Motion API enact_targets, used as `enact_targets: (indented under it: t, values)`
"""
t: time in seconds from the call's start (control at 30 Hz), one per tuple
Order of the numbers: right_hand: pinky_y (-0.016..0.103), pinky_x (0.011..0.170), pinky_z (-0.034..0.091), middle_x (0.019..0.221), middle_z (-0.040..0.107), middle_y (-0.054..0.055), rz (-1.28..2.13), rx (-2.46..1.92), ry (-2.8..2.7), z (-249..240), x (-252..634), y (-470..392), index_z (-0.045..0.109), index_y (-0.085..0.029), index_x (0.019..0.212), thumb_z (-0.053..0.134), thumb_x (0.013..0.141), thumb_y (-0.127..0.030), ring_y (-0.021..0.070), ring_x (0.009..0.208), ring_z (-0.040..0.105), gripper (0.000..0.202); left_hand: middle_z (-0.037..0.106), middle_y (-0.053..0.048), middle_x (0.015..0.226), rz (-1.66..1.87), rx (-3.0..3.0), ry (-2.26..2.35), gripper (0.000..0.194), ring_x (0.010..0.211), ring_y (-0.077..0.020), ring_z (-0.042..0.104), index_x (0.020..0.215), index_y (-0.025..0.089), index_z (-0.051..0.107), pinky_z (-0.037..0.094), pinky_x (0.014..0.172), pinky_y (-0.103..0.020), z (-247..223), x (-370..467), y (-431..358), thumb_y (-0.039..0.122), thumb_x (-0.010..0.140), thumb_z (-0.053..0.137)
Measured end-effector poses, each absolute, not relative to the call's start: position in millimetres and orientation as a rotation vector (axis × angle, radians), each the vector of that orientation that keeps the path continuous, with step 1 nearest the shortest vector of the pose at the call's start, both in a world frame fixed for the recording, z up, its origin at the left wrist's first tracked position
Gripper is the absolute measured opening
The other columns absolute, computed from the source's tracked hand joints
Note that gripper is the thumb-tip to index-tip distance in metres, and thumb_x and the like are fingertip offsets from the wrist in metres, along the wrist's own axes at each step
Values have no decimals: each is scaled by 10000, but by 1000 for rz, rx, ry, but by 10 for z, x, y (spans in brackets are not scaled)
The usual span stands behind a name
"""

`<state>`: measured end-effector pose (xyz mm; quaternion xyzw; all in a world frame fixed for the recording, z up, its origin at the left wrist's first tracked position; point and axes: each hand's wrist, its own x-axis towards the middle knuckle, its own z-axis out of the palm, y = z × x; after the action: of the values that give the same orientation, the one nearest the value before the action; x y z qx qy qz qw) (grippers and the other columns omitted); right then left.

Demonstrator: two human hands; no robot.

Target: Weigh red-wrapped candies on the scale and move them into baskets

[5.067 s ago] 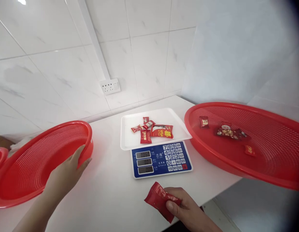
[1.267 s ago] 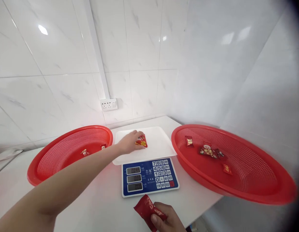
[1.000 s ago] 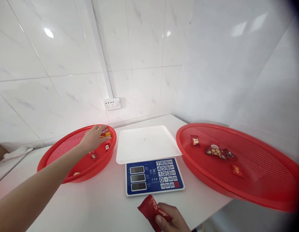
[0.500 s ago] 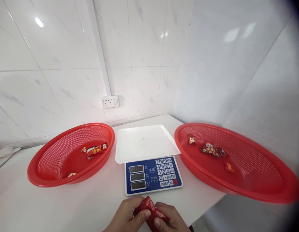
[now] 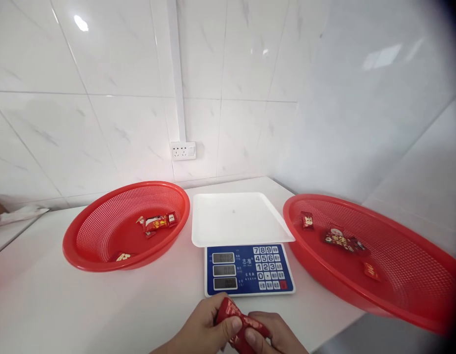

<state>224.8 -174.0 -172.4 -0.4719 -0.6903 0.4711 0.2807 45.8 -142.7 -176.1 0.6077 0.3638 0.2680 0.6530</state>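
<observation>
Between both hands, at the bottom of the view, is a shiny red packet [image 5: 246,322] with pale print. My left hand [image 5: 207,327] grips its left side, thumb pressed on top. From the right, my right hand [image 5: 274,337] pinches the same packet, its thumb beside the left one. Just beyond the hands stands a digital scale [image 5: 250,270] with a blue keypad panel and three small displays. Its white weighing pan [image 5: 233,221] has nothing on it. The packet's lower end runs out of the picture.
A red mesh basket [image 5: 71,246] on the left holds several small wrapped snacks [image 5: 157,222]. Another red basket [image 5: 364,206] on the right, close against the pan, also holds several packets [image 5: 338,238]. A tiled wall with a socket [image 5: 183,151] rises behind the white table [image 5: 139,309].
The view has swung slightly left, so the scale and baskets appear farther right. Both hands still hold the red packet, its top now bent a little more.
</observation>
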Motion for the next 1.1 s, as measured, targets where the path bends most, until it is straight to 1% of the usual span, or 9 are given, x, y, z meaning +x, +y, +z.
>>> enact_targets:
  t: [0.2,0.3,0.4,0.5,0.63,0.73,0.87,1.0,1.1]
  values:
    - [273,548,394,630,594,32,828,-1195,-1841,-1108,2289,-1576,589,-217,643,410,879,-518,177,572,533,422,608,-17,712,856,1593,789,384,651,-154,537,802,192,571,408,586,-258,-922,531,-1263,570,746,605]
    - [294,547,397,617,572,41,759,-1121,-1833,-866,2341,-1638,613,-244,648,459,848,-556,194,572,530,401,671,-35,735,926,1721,640,324,645,-168,600,863,212,607,456,585,-265,-666,542,-1298,525,777,601]
    - [318,619,427,718,627,62,897,-1148,-1802,-930,2371,-1725,679,-264,773,523,796,-600,228,673,573,371,690,-43,749,910,1856,615,264,647,-160,615,848,216,628,464,601,-253,-790,530,-1355,474,800,598]
    - [301,629,442,806,655,52,1189,-1219,-1673,-1206,2355,-1723,654,-247,930,546,815,-533,206,719,588,327,692,-45,737,775,1754,685,220,661,-164,628,803,200,587,466,603,-249,-1087,557,-1344,420,813,594]
    - [273,574,434,680,614,23,1310,-1261,-1508,-1416,2326,-1584,584,-187,817,519,829,-535,151,612,548,354,663,-13,715,690,1543,747,161,690,-165,634,811,198,529,476,639,-262,-1231,645,-1233,349,836,578]
    - [282,571,453,657,607,16,1182,-1298,-1496,-1299,2390,-1411,580,-185,819,500,832,-541,155,600,562,366,662,-33,862,721,1552,756,197,802,-186,626,994,202,538,476,735,-310,-1123,685,-1122,325,843,568]
    - [328,643,501,813,676,41,767,-1476,-1460,-1038,2580,-1075,602,-200,1033,440,873,-465,203,703,640,349,534,-100,1227,1025,1632,966,551,1087,-236,524,1320,263,352,418,898,-393,-901,672,-947,350,829,587]
    - [408,843,479,1149,664,68,247,-1625,-1568,-909,2651,-734,556,-239,1232,354,920,-349,268,1001,632,387,499,-89,1270,1376,1431,833,481,1152,-225,497,1307,293,359,411,934,-404,-625,631,-798,394,868,530]
    - [440,896,461,1247,618,52,221,-1711,-1800,-850,2579,-621,532,-273,1289,380,914,-332,296,1123,573,409,515,-70,1269,1524,1202,718,434,1152,-218,505,1267,296,427,410,946,-394,-459,607,-743,409,863,541]
